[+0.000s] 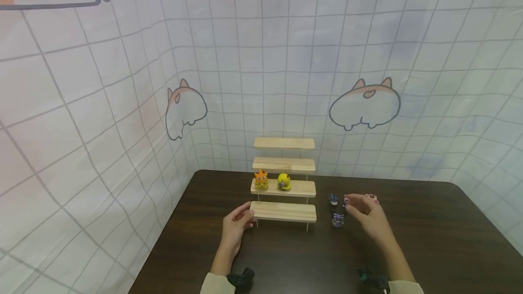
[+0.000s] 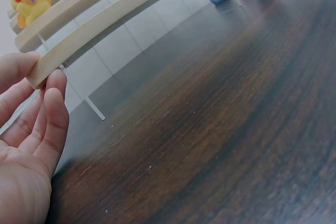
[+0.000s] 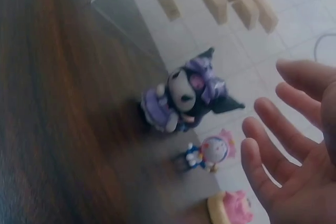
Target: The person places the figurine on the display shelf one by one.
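My left hand [image 1: 236, 229] pinches the left end of the lowest board of a stepped wooden display shelf [image 1: 283, 212], thumb on top and fingers beneath. On a middle step stand an orange-and-yellow figurine [image 1: 261, 180] and a yellow figurine [image 1: 283, 183]. Right of the shelf, my right hand [image 1: 369, 218] hovers with relaxed, parted fingers, holding nothing. Close to it are a black-and-purple figurine [image 3: 181, 95], a small figurine with a pink hat [image 3: 212, 150] and a pink figurine [image 3: 236, 208]. A blue-grey figurine [image 1: 333, 200] stands between them and the shelf.
The shelf stands on thin clear supports on a dark wooden table [image 1: 286, 257]. Behind it hangs a white grid-patterned curtain [image 1: 269, 80] with cartoon dogs, which also runs along both sides.
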Motion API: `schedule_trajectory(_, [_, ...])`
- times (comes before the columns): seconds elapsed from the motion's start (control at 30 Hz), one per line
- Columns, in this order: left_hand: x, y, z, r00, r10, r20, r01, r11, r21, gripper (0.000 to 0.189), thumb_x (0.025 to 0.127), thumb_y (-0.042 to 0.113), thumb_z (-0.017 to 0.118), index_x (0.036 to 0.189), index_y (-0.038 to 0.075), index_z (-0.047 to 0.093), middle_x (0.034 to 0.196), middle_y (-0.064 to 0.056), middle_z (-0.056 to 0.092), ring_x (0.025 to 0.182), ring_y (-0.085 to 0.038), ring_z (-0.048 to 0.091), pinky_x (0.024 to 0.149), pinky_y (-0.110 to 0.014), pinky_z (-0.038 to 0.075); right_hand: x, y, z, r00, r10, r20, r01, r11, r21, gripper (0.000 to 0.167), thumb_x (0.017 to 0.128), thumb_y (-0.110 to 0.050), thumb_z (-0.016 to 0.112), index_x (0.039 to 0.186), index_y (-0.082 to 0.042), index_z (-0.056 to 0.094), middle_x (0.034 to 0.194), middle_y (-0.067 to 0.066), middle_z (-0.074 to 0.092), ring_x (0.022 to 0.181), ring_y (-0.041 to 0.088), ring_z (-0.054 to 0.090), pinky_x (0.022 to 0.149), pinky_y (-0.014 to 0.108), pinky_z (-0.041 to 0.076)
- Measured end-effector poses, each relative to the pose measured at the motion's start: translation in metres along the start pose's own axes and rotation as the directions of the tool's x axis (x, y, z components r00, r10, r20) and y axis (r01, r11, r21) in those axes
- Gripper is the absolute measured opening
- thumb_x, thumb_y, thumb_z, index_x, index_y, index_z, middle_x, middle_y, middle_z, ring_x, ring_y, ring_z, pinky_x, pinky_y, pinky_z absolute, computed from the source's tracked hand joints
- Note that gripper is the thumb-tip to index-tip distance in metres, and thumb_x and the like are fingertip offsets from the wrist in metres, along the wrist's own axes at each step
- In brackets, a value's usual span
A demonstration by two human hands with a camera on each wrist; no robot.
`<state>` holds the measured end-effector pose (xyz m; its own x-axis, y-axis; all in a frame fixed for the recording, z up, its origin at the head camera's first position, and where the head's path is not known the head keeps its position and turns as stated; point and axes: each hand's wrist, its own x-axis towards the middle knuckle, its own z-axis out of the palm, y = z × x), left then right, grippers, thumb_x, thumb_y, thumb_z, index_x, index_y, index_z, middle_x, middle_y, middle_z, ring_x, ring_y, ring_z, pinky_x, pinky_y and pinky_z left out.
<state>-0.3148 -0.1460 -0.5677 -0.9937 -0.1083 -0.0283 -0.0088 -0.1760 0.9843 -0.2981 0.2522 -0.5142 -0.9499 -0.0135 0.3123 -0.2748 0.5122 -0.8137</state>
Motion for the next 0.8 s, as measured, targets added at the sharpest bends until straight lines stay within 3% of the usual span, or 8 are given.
schedule_trajectory(0.2, [0.0,-0.001,0.0,1.0,0.007,-0.001,-0.007,1.0,0.004,0.046,0.095,0.018,0.075,0.136,0.002,0.064,0.101,-0.001,0.074,0.084,-0.011,0.072,0.073,-0.024,0.06,0.0,0.016,0.003,0.992,0.003,0.122,-0.01,0.998,0.059,0.053,0.098,-0.021,0.07,0.144,-0.001,0.054,0.127,0.026,0.066,0.101,0.009,0.066,0.08,0.022,0.055])
schedule_trajectory(0.37, [0.0,-0.002,0.001,1.0,0.008,0.002,-0.008,1.0,0.01,0.045,0.096,0.019,0.074,0.137,0.002,0.063,0.101,-0.001,0.075,0.085,-0.011,0.071,0.073,-0.024,0.06,-0.002,0.023,0.007,0.983,0.055,0.177,-0.061,0.998,0.031,0.059,0.097,-0.025,0.072,0.147,-0.003,0.051,0.125,0.023,0.066,0.101,0.02,0.067,0.078,0.024,0.056])
schedule_trajectory(0.5, [0.001,-0.002,0.001,1.0,0.005,-0.005,-0.005,1.0,0.008,0.045,0.095,0.018,0.074,0.136,0.002,0.064,0.101,-0.001,0.075,0.084,-0.011,0.071,0.073,-0.024,0.06,-0.003,0.026,0.01,0.973,0.112,0.204,-0.12,0.992,0.026,0.06,0.095,-0.026,0.074,0.147,-0.005,0.052,0.123,0.022,0.065,0.099,0.019,0.066,0.077,0.026,0.056])
schedule_trajectory(0.8, [0.0,-0.003,0.001,1.0,0.021,-0.007,-0.021,1.0,-0.011,0.044,0.095,0.017,0.075,0.134,0.001,0.065,0.098,0.0,0.075,0.082,-0.01,0.072,0.072,-0.024,0.06,-0.002,0.032,0.018,0.961,0.147,0.236,-0.153,0.988,0.008,0.054,0.096,-0.029,0.073,0.142,-0.006,0.057,0.111,0.014,0.063,0.093,0.016,0.062,0.075,0.028,0.054])
